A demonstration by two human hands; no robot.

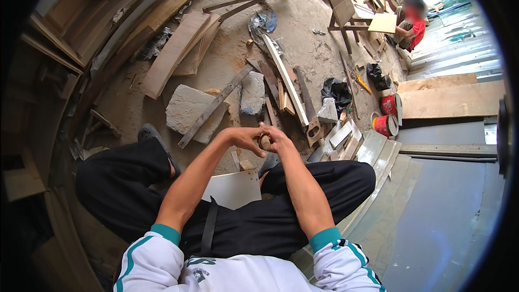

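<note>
The right hand's grip is closed around a small tan rounded piece, held above the ground before the lap; the left hand's grip curves beside it, thumb and fingers apart. Beyond, a wooden strip crosses a pale rough block; rightward lie a handsaw and red cans.

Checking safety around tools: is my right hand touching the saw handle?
Apart. The head view shows a plain gap between the right hand and saw handle.
</note>
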